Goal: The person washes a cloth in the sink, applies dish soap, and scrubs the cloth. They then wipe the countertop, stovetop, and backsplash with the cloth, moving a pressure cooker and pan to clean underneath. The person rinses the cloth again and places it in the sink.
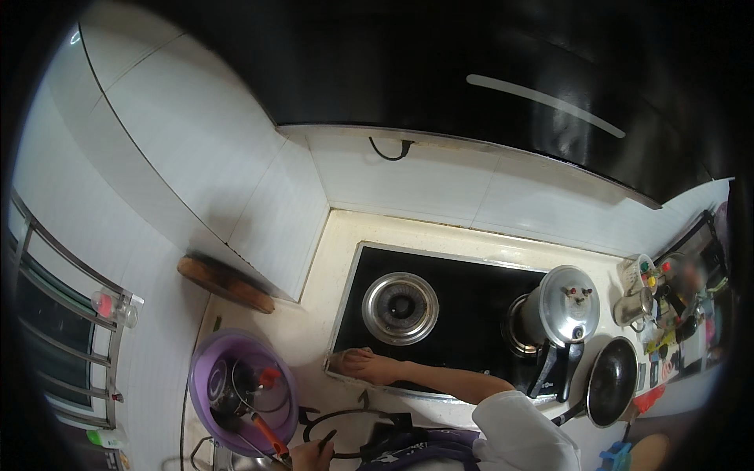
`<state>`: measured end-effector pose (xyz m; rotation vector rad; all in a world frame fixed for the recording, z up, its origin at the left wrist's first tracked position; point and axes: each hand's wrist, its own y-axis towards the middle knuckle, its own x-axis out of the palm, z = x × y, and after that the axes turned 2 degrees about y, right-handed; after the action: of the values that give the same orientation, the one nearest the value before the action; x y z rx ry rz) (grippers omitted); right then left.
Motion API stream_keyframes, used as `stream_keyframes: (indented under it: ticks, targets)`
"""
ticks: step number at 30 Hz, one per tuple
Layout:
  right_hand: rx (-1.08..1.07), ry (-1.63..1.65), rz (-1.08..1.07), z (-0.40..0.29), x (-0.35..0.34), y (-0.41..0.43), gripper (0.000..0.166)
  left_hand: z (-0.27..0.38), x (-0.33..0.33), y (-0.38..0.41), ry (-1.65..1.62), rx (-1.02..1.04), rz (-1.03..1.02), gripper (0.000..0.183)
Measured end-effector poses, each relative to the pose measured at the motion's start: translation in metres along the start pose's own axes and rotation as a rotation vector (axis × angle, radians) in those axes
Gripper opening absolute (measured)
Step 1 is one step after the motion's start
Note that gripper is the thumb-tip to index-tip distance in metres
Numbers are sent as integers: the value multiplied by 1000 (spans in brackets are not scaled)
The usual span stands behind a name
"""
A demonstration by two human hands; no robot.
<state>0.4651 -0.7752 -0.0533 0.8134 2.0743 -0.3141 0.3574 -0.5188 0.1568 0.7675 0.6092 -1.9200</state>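
My right hand (371,366) reaches across the front of the black glass cooktop (465,306) and presses down at its front left corner. Under its fingertips shows a brownish cloth-like piece (337,361), mostly covered by the hand. The left burner (400,308), with a round metal ring, lies just beyond that hand. Low in the picture, my left hand (312,456) is partly cut off by the lower edge. It is beside a purple basin (200,377). A dark stub (328,440) shows at its fingers; whether they grip it is unclear.
The basin contains a utensil with an orange handle (269,434). A pressure cooker (562,306) stands on the right burner, its black handles pointing frontward. Right of it is a frying pan (612,382). A wooden board (224,282) leans at the left wall; a range hood (412,70) hangs above.
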Motion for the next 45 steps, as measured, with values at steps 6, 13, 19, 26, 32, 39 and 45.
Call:
stream_keyframes:
  ticks: [6,13,19,26,32,39,45]
  targets:
    - [164,201,327,-37,6,-71,26,14,-2,5,122,-1,-31,15]
    - [767,19,451,-77,-15,-132,24,2,11,13,86,73,50,23]
    - [1066,-57,666,-3,-38,-148,22,-4,9,31,-10,92,119,28]
    - [1103,-110,922,103,-90,-148,30,45,-14,92,-142,68,173,28]
    - [640,59,863,175,-103,-101,36,38,-15,149,-352,-116,217,19]
    - [556,308,782,178,-115,-66,30,60,-11,231,-274,33,305,20]
    - [894,233,1102,109,-85,-121,23,67,19,295,-211,192,357,26]
